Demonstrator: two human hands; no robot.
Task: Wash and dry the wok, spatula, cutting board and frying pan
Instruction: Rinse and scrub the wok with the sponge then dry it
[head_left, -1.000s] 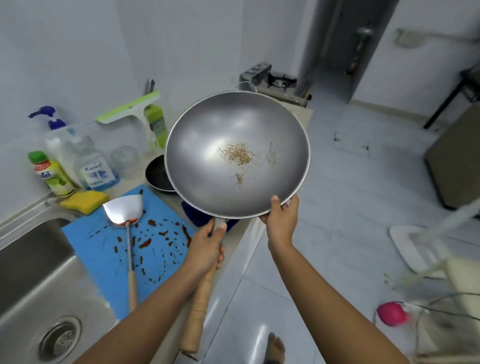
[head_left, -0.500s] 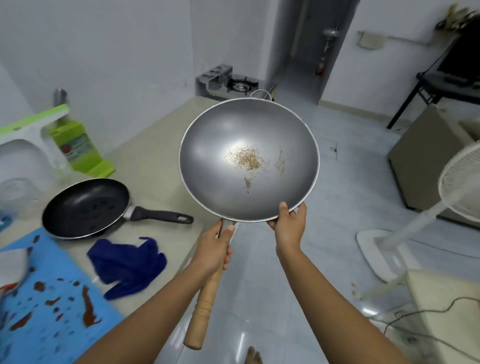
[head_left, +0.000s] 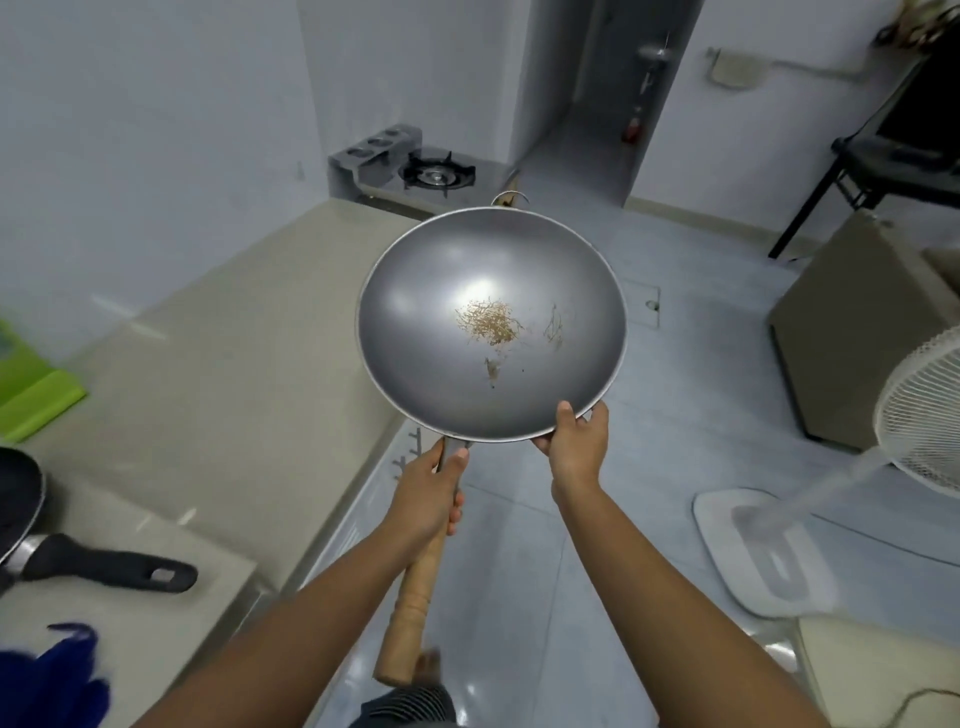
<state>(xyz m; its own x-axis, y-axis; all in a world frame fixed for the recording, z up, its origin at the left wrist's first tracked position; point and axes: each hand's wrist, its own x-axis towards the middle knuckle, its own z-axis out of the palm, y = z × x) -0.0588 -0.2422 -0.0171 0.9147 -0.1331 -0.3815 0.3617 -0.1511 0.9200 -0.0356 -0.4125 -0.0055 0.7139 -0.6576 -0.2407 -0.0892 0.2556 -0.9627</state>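
Wok (head_left: 441, 374) has swung from the sink past the table (head_left: 234, 364) edge, left fingers (head_left: 456, 512) grasping its handle (head_left: 415, 597), right fingers (head_left: 566, 415) pinching its rim (head_left: 493, 440); crumbs (head_left: 491, 322) probably go out first.

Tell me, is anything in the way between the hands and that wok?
Nothing visible. The left hand grips the wok by its wooden handle, and the right hand holds its near rim. The sink is out of view.

A broad stretch of worktop (head_left: 218, 364) lies open left of the wok (head_left: 488, 332) held over the floor; frying pan (head_left: 21, 499) and blue cloth (head_left: 52, 680) crowd its near-left corner; a stove (head_left: 436, 174) closes the far end; a fan (head_left: 919, 415) stands right.
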